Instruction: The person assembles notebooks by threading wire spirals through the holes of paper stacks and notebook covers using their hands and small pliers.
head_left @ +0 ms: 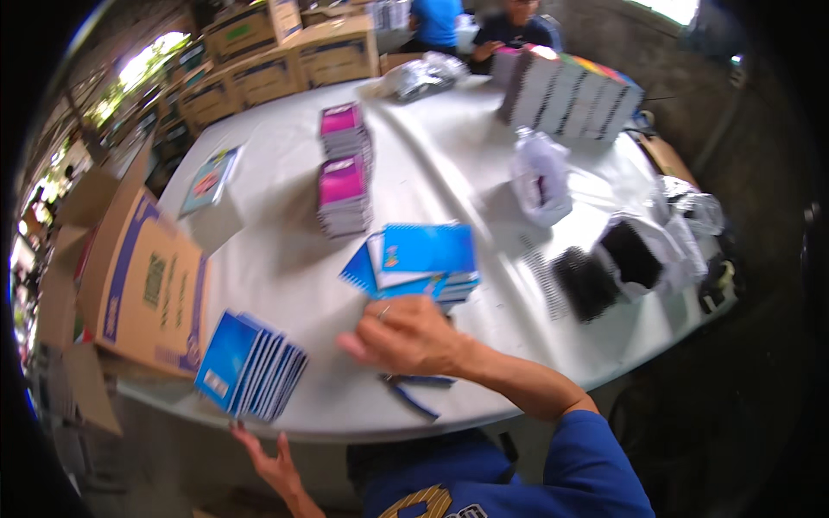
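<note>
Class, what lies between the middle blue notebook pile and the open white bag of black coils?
In the head view, loose black spiral coils lie there, close to the white bag; white tabletop separates them from the blue notebook pile.

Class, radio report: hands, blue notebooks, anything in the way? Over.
Left hand open, near overlapping blue notebooks. Right hand curled, blurred, contents unclear. Blue notebook stack just beyond it. Pliers nearby, possibly in the way.
</note>
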